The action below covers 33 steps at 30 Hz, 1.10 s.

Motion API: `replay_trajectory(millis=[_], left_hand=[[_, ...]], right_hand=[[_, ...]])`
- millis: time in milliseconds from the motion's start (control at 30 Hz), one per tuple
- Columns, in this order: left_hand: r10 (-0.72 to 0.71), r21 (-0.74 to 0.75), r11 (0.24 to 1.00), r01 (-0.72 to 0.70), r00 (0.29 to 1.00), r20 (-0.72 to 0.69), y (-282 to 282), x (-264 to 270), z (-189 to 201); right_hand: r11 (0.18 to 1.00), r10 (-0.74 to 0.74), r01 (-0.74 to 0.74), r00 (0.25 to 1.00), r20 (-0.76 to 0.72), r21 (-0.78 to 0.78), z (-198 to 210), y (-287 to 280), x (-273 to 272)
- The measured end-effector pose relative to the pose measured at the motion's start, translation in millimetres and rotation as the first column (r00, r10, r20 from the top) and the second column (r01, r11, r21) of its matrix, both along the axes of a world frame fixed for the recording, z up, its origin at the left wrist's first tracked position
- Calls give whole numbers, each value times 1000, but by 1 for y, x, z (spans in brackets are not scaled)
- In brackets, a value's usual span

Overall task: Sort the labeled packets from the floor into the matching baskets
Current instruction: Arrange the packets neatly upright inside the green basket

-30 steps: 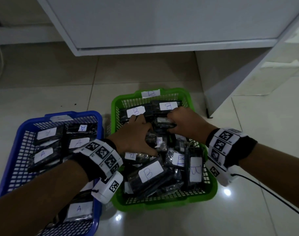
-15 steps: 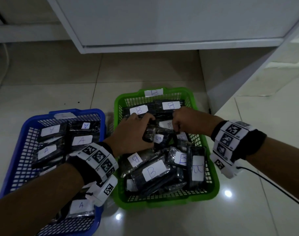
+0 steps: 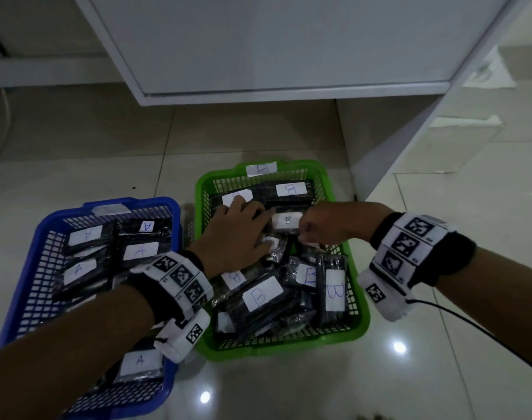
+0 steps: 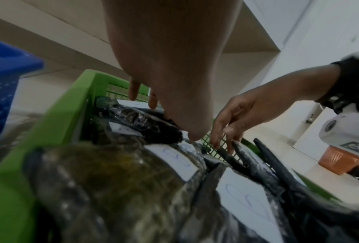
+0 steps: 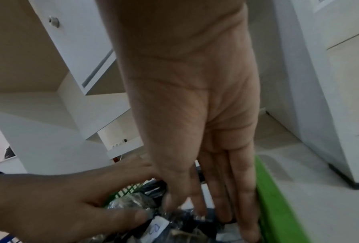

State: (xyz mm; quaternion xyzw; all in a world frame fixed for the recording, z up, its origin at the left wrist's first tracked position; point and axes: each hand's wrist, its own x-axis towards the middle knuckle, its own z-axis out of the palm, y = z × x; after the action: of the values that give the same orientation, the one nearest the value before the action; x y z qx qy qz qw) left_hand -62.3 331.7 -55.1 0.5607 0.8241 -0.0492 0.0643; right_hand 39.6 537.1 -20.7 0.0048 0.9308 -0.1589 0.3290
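Now both hands, the left hand [image 3: 240, 234] flat and the right hand [image 3: 325, 225] with fingers extended, press black plastic B-labelled packets [image 3: 261, 295] in the green plastic mesh basket [image 3: 357, 325], so the heaped six-o'clock pile could slide out.

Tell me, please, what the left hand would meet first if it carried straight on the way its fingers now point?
Probably the B-labelled packet at the far end of the green basket: the left hand has its fingertips at that label already. Behind it comes the basket's far wall. Depth is uncertain.

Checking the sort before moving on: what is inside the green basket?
The green basket holds a pile of black packets with white B labels. Both hands, left and right, cover the middle, so labels there and packets underneath cannot be seen.
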Motion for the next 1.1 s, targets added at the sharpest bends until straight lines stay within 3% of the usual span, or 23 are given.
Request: replay_trajectory(millis=[100,200,333,467,633,733,800,900,967,1000,1033,1067,1100], left_hand=[[-55,154,988,28,983,178,-3,5,19],[-92,149,988,35,915,393,-10,19,31],[-62,42,998,48,887,457,-20,45,36],[58,149,974,-169,826,561,-23,57,43],[85,246,811,-530,524,848,-5,64,65],[188,222,684,-695,463,866,9,46,70],[284,145,611,-779,386,878,15,31,68],[230,26,499,-866,161,960,17,23,66],[132,-78,486,-870,-15,991,19,26,66],[117,-113,501,-858,-62,991,20,27,64],[127,-130,522,-843,-73,989,21,28,60],[163,-116,552,-826,-29,986,22,29,55],[227,-57,600,-798,101,969,21,27,50]], right_hand=[[987,-100,110,992,81,-121,15,4,15],[999,-6,12,991,136,-41,20,-1,29],[992,120,-121,992,40,37,25,-11,34],[997,42,-48,993,-112,-57,54,-1,22],[973,-104,28,938,-329,-228,75,-5,0],[908,-305,115,841,-447,-404,74,-18,-7],[864,-425,178,760,-492,-471,67,-19,-8],[881,-401,215,811,-427,-420,54,-14,-6],[881,-382,206,841,-384,-427,43,-11,-5],[882,-376,194,838,-395,-429,37,-9,-5],[891,-363,183,835,-413,-415,33,-8,-5],[907,-342,173,835,-432,-384,30,-6,-4],[933,-295,151,842,-452,-328,26,-4,-4]])
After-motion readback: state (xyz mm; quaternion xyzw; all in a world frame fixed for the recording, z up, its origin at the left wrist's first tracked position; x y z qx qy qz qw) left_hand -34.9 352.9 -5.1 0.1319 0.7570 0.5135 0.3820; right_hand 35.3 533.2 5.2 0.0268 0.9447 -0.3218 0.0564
